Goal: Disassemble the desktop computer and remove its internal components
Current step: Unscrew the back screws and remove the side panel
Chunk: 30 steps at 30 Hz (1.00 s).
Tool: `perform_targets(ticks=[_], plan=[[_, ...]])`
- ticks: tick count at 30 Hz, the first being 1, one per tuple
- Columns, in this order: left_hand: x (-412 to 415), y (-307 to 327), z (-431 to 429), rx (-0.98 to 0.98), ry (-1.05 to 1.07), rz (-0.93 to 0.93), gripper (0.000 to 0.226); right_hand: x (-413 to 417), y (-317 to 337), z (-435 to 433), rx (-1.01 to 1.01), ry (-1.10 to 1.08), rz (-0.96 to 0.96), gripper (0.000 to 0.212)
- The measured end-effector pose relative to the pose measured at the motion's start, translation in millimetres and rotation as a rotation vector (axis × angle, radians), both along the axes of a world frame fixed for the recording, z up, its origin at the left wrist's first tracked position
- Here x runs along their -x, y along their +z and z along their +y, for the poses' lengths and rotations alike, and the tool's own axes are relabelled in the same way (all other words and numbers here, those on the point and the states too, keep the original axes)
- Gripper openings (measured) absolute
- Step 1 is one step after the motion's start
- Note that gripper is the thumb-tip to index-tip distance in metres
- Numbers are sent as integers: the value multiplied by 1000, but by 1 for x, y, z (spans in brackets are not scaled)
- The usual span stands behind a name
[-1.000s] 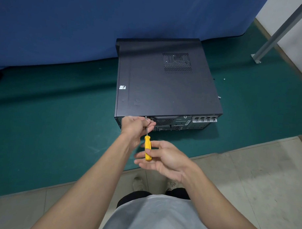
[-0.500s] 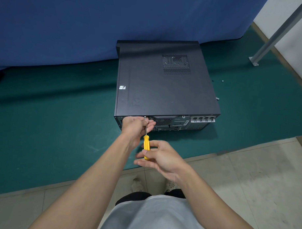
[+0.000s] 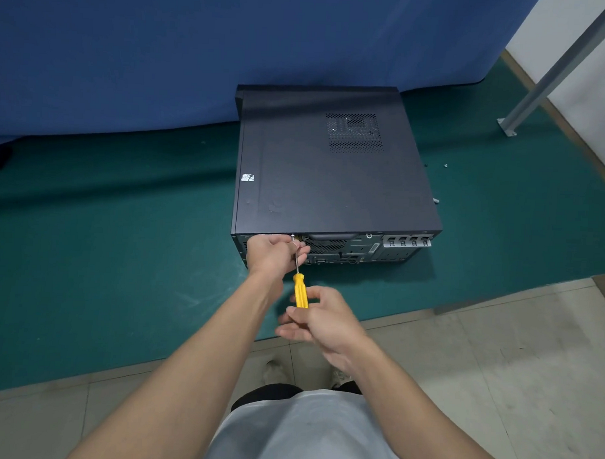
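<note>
— Where is the desktop computer (image 3: 334, 175) sitting?

— I am seeing it lying flat on its side on the green mat (image 3: 105, 250), with its broad dark panel facing up. Its long axis is running away from me toward the blue curtain (image 3: 163, 52), and its rear port panel (image 3: 362, 248) is pointing back at me. The case is closed; through the vent grille (image 3: 354, 132) I am only making out faint pale shapes, too dim to name.

— And the hands?

— My left hand (image 3: 271, 252) is curling against the upper left part of the rear panel, its fingers gathering around the metal shaft of the yellow screwdriver (image 3: 299, 291) close to the tip. My right hand (image 3: 320, 319) is pinching the yellow handle between thumb and fingers, with the lower fingers lying loosely spread beneath it.

— Which way is the tool pointing?

— It is pointing away from me, tip up at a small screw (image 3: 293, 235) at the top edge of the rear panel, handle toward my body. Whether the tip is seated in the screw, I cannot tell.

— Anything loose nearby?

— A few tiny pale bits (image 3: 445, 165) are lying on the mat just right of the case; they are too small to identify. A grey metal post (image 3: 553, 70) is standing at the far right.
</note>
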State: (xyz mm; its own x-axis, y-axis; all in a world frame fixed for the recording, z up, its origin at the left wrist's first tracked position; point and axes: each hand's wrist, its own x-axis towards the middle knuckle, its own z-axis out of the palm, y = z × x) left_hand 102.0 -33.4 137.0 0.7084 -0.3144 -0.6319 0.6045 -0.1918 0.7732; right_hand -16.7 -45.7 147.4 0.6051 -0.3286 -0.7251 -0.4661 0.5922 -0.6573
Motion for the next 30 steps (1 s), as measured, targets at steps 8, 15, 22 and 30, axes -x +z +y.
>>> perform_targets(ticks=[8, 15, 22, 30], plan=[[-2, 3, 0, 55, -52, 36, 19, 3, 2, -9, -186, -59, -107, 16], [-1, -3, 1, -35, -38, -45, 16, -9, 0, 6, 230, -29, 105, 21], [-4, -2, 2, 118, -18, 82, 19, -2, 3, -3, -199, -26, -114, 9], [-3, -4, -1, -17, -11, -17, 17, -6, -5, -2, 90, -6, 28, 15]])
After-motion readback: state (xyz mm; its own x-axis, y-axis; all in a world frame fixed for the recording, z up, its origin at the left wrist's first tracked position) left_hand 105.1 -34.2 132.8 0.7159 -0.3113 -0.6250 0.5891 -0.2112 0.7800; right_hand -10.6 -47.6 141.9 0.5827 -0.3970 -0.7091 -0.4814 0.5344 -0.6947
